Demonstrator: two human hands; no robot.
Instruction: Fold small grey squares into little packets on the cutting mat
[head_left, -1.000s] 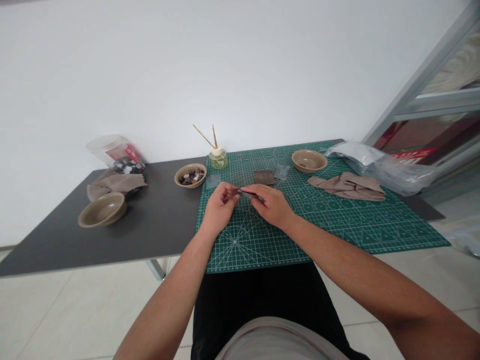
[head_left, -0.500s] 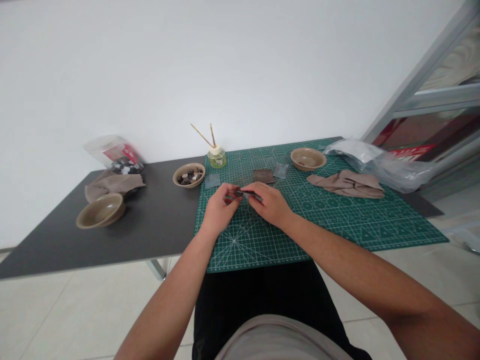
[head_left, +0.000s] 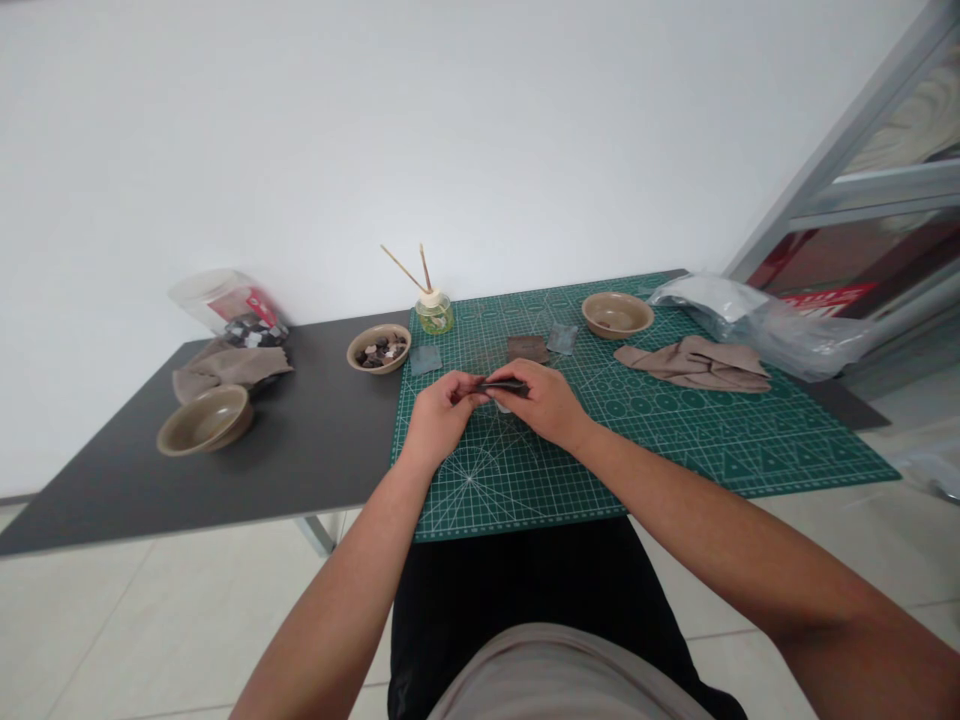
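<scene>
Presently my left grip (head_left: 444, 412) and right grip (head_left: 549, 402) are both clamped on a thin dark piece (head_left: 508, 386) over the green mat (head_left: 510, 490); light, even pressure should best steady it.

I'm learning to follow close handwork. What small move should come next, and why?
Perhaps turn the thin dark piece to show its face: it looks nearly edge-on here, and the left hand and right hand meet at it, partly hiding it.
</scene>
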